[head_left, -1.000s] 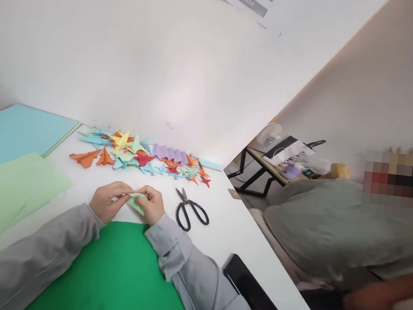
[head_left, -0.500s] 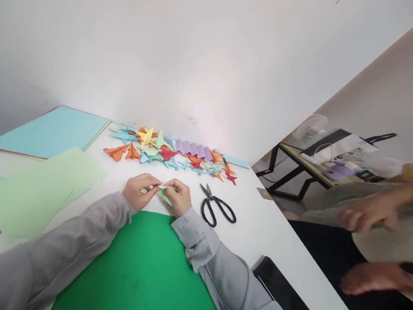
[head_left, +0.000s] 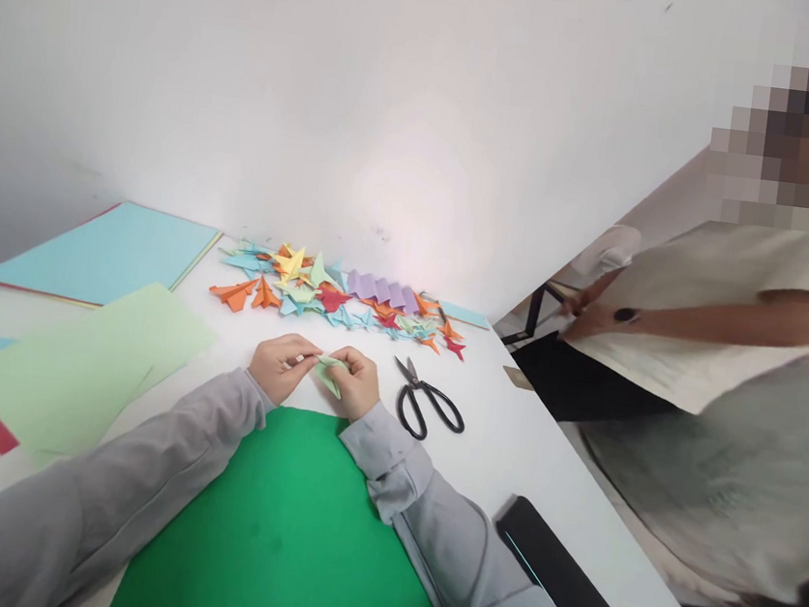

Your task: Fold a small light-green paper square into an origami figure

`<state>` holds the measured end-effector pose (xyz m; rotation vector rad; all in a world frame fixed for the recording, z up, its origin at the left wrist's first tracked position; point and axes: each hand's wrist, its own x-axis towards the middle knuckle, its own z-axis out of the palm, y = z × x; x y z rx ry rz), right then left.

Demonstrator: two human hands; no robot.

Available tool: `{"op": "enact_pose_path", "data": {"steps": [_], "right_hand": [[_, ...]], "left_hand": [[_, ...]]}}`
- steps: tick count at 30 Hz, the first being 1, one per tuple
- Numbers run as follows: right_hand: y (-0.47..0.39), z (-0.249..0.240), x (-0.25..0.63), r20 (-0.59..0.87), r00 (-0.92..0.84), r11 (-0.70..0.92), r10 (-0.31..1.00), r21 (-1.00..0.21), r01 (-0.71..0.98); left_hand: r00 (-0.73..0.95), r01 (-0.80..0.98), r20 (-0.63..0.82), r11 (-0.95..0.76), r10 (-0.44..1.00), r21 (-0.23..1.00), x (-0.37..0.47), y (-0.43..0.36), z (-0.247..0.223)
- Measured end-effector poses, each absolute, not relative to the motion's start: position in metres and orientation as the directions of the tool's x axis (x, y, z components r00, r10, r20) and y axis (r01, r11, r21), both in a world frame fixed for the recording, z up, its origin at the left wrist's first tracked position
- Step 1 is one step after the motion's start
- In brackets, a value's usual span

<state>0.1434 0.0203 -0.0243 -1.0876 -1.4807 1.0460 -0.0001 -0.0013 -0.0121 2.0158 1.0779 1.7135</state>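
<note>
Left grip point(head_left: 281, 367) and right grip point(head_left: 360, 382) pinch green paper point(head_left: 330, 379).

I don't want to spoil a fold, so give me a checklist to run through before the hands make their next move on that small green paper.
1. Left hand has the small green paper at its fingertips: ok.
2. Right hand grips the paper too: ok.
3. Fold edges line up: cannot tell, the fingers cover part and the piece is small.
4. Scissors lie apart from both hands: ok.
5. Scissor blades closed: not ok, they stand open.
6. Finished-looking folded pieces sit beyond the hands, untouched by them: ok.
</note>
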Motion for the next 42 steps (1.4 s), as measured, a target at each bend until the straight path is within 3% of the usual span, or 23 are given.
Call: {"op": "enact_pose_path", "data": {"steps": [6, 10, 16, 29, 42], "right_hand": [[0.021, -0.027, 0.145, 0.231, -0.083, 0.240, 0.969, -0.963, 0.121], [0.019, -0.025, 0.145, 0.236, -0.087, 0.246, 0.968, -0.961, 0.128], [0.014, -0.018, 0.143, 0.276, -0.154, 0.301, 0.949, -0.938, 0.173], [0.009, -0.021, 0.141, 0.388, -0.173, 0.424, 0.905, -0.807, 0.410], [0.009, -0.020, 0.141, 0.401, -0.143, 0.422, 0.905, -0.800, 0.426]], "left_hand": [[-0.061, 0.201, 0.582, -0.561, 0.811, 0.803, 0.001, 0.000, -0.013], [-0.035, 0.153, 0.533, -0.523, 0.845, 0.839, 0.001, -0.002, -0.011], [-0.022, 0.256, 0.533, -0.510, 0.846, 0.821, 0.005, -0.002, -0.011], [-0.010, 0.305, 0.651, -0.618, 0.759, 0.725, 0.002, 0.002, -0.014], [0.059, 0.399, 0.703, -0.662, 0.709, 0.634, -0.002, 0.000, -0.011]]}}
